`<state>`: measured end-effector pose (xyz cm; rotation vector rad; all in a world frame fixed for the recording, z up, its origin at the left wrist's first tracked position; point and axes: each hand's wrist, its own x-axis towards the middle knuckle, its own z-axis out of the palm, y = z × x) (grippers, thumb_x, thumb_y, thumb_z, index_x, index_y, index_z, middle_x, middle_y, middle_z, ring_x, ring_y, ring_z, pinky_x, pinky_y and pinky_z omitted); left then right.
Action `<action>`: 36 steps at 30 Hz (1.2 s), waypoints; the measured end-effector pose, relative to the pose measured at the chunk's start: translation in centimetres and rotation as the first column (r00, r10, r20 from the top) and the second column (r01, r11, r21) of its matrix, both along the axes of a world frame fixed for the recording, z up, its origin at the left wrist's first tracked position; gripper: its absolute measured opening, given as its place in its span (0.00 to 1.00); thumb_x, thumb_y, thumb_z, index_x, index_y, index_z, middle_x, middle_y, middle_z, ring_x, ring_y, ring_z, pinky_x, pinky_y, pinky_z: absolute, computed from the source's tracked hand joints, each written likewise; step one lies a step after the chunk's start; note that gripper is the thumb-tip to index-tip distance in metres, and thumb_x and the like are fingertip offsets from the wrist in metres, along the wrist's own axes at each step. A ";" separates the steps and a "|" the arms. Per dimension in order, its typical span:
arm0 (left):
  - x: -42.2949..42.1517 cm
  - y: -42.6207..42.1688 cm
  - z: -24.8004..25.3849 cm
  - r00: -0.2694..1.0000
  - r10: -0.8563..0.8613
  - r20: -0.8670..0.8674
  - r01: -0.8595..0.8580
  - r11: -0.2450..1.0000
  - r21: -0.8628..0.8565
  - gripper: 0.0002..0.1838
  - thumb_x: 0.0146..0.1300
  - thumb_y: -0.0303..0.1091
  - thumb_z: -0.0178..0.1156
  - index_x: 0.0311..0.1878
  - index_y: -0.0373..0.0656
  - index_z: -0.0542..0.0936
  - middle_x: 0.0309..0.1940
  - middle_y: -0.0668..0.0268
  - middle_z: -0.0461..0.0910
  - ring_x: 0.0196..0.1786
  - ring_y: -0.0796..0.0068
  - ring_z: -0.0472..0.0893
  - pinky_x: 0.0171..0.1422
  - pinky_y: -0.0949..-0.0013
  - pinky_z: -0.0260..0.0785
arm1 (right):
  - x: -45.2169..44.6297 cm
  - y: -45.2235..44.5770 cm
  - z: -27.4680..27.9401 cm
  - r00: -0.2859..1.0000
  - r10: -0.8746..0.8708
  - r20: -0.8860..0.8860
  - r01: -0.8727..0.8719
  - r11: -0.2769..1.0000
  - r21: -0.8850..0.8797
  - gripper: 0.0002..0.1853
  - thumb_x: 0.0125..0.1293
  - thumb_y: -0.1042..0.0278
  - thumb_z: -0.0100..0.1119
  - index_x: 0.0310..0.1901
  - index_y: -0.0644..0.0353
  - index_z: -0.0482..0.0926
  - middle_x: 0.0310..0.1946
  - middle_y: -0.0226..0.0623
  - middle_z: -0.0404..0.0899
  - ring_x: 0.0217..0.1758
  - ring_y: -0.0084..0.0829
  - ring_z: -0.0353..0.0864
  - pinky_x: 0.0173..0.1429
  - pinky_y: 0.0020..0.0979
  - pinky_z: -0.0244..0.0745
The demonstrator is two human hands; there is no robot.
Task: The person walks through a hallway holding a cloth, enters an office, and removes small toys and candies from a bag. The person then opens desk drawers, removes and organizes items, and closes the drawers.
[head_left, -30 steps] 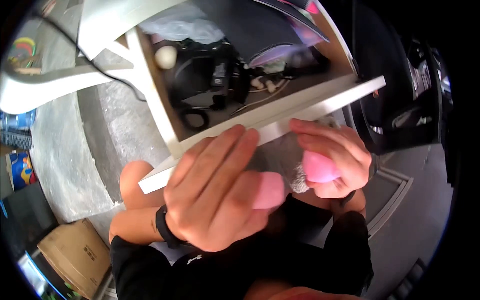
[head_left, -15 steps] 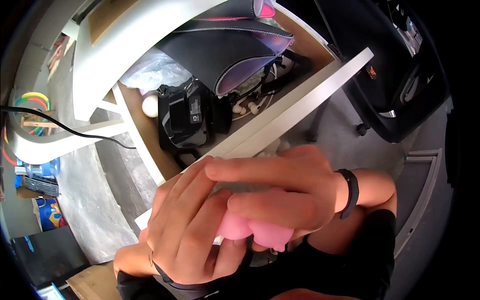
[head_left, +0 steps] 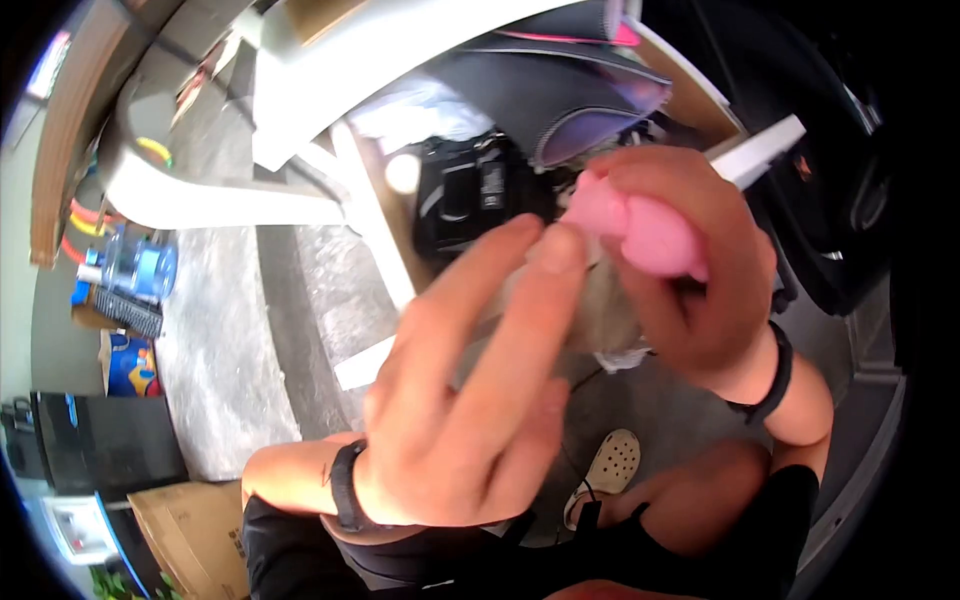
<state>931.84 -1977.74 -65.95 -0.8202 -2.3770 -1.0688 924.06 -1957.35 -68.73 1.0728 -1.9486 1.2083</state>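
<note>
My right hand (head_left: 725,260) is closed around a pink two-lobed object (head_left: 660,235) with small nubs, like a soft toy, raised over the drawer's front. My left hand (head_left: 460,400) is at its left, with its index and middle fingers stretched toward the pink object and the others bent. The left fingertips are close to the pink object; whether they touch it I cannot tell. Between and below the hands is a blurred beige-grey thing (head_left: 605,315) that I cannot name.
The open white drawer (head_left: 765,150) holds a black device (head_left: 465,195), a white ball (head_left: 403,174), a clear plastic bag (head_left: 425,112) and a dark pouch (head_left: 500,85). A black chair (head_left: 840,200) stands right. A cardboard box (head_left: 190,530) and water bottle (head_left: 140,265) are left.
My hands, together around the pink object before, have come apart. My right hand has lifted it up and to the right. The view has shifted, and a clog on the floor now shows.
</note>
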 end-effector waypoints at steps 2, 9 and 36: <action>0.2 -0.4 0.3 0.997 -0.061 0.053 0.059 0.998 0.036 0.44 0.54 0.19 0.57 0.78 0.26 0.59 0.66 0.32 0.74 0.68 0.41 0.78 0.74 0.48 0.68 | 1.4 0.4 1.4 0.990 -0.103 0.101 0.088 0.986 0.141 0.18 0.64 0.84 0.61 0.57 0.66 0.77 0.46 0.47 0.86 0.49 0.38 0.89 0.52 0.30 0.82; -1.9 -3.7 4.3 0.967 0.152 0.204 -0.126 0.983 -0.133 0.20 0.71 0.28 0.47 0.58 0.25 0.80 0.55 0.42 0.85 0.60 0.53 0.85 0.71 0.60 0.71 | 1.5 0.4 2.2 0.947 -0.291 0.139 0.248 0.932 0.263 0.14 0.67 0.83 0.60 0.54 0.65 0.77 0.42 0.45 0.86 0.42 0.35 0.90 0.46 0.27 0.81; -14.0 -1.9 1.7 0.880 0.051 0.473 0.364 0.566 -0.739 0.43 0.80 0.56 0.48 0.81 0.28 0.52 0.78 0.33 0.57 0.84 0.43 0.54 0.85 0.58 0.51 | 2.1 0.4 2.1 0.960 -0.254 0.114 0.221 0.944 0.245 0.14 0.65 0.85 0.59 0.52 0.65 0.77 0.41 0.43 0.82 0.40 0.37 0.86 0.46 0.27 0.79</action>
